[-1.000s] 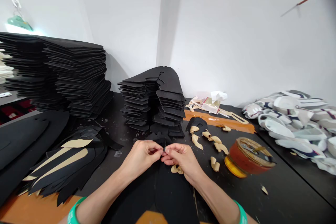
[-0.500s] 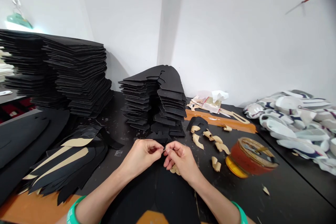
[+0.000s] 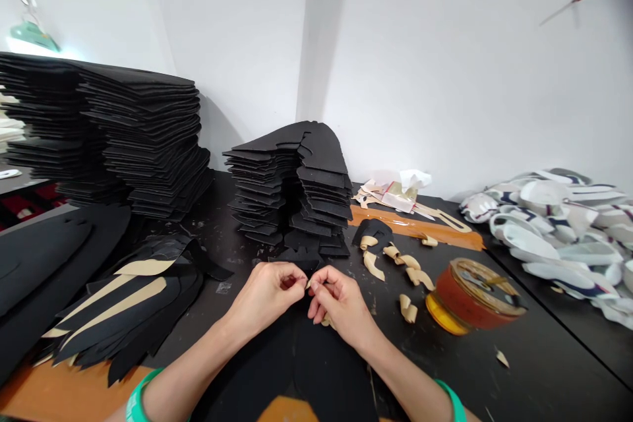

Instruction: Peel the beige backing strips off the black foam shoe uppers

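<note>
A black foam piece (image 3: 316, 362) lies flat on the dark table in front of me. My left hand (image 3: 267, 293) and my right hand (image 3: 339, 303) meet at its far tip, fingertips pinched together on a small tan tab of backing paper at the edge. A curled tan strip pokes out under my right hand (image 3: 326, 323). Both wrists wear green bands.
Tall stacks of black foam pieces (image 3: 297, 184) stand behind my hands and at the left (image 3: 123, 138). Fanned black pieces with tan strips (image 3: 128, 303) lie at the left. Curled tan scraps (image 3: 395, 260), an orange glue tin (image 3: 472, 297) and white shoe parts (image 3: 558, 224) sit at the right.
My hands stay pinched at the piece's tip; the right hand has shifted slightly left and nearer, and a bit of tan backing now shows between the fingertips.
</note>
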A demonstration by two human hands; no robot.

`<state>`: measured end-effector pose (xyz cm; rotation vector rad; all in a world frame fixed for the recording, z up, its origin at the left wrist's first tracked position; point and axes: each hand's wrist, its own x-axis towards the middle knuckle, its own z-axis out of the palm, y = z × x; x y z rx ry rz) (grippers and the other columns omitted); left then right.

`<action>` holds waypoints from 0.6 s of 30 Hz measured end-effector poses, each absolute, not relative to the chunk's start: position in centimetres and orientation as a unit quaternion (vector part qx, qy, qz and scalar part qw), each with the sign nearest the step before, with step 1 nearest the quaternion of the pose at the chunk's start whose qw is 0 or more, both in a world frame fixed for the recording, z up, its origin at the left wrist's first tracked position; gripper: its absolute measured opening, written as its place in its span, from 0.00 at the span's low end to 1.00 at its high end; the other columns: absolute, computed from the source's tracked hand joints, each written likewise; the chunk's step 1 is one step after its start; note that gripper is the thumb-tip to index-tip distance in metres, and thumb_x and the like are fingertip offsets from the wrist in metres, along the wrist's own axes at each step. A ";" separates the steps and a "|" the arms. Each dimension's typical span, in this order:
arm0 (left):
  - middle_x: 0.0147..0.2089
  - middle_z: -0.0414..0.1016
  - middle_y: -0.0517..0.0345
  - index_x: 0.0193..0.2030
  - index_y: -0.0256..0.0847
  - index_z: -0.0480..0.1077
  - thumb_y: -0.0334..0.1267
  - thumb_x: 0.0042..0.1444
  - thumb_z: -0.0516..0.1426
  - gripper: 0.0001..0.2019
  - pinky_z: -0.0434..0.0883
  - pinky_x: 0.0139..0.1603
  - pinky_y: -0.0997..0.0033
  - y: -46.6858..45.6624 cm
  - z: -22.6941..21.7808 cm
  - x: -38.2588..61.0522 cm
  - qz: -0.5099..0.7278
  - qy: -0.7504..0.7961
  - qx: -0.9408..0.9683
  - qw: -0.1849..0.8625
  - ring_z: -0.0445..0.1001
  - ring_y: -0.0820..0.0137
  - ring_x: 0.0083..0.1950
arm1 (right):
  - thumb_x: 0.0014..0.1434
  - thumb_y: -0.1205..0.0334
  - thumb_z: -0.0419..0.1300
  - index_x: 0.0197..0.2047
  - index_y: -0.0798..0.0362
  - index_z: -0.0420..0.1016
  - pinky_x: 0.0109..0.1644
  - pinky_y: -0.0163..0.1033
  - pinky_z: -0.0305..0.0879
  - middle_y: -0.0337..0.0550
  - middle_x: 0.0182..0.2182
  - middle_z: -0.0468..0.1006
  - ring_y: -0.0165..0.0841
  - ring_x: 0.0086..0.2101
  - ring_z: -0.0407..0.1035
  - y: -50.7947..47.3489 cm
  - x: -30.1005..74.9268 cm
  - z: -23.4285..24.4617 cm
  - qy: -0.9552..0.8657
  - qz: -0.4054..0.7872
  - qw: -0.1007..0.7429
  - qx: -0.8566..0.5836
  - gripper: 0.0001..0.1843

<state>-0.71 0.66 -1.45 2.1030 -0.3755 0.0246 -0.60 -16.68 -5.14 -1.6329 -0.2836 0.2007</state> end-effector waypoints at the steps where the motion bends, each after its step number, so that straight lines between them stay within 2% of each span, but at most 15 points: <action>1: 0.27 0.74 0.61 0.28 0.39 0.74 0.38 0.55 0.53 0.11 0.64 0.29 0.79 0.7 -1.5 -0.7 0.009 -0.154 0.862 0.484 0.69 0.75 0.28 | 0.62 0.51 0.56 0.34 0.53 0.66 0.21 0.28 0.61 0.36 0.18 0.74 0.26 0.17 0.68 -16.7 -0.6 -5.1 -0.125 0.090 0.673 -0.724 0.14; 10: 0.27 0.72 0.61 0.32 0.39 0.69 0.39 0.56 0.52 0.08 0.70 0.33 0.77 0.8 -1.9 0.0 -0.018 -0.116 0.796 0.595 0.72 0.73 0.30 | 0.60 0.48 0.56 0.33 0.52 0.63 0.16 0.27 0.57 0.34 0.16 0.72 0.25 0.13 0.63 -16.8 -0.6 -3.9 -0.108 0.081 0.688 -0.713 0.15; 15: 0.27 0.70 0.62 0.31 0.39 0.68 0.40 0.57 0.52 0.08 0.71 0.33 0.77 0.5 -1.8 -0.4 -0.016 -0.121 0.788 0.604 0.72 0.74 0.30 | 0.55 0.47 0.63 0.35 0.51 0.64 0.15 0.27 0.55 0.33 0.20 0.70 0.24 0.15 0.62 -16.8 -0.6 -3.1 -0.090 0.033 0.712 -0.696 0.18; 18: 0.27 0.69 0.63 0.30 0.39 0.66 0.39 0.57 0.53 0.08 0.71 0.33 0.78 0.2 -1.6 -0.7 -0.028 -0.132 0.778 0.614 0.71 0.75 0.29 | 0.53 0.48 0.65 0.33 0.53 0.67 0.17 0.27 0.53 0.32 0.18 0.68 0.23 0.15 0.59 -16.8 -0.2 -3.0 -0.078 0.028 0.707 -0.702 0.18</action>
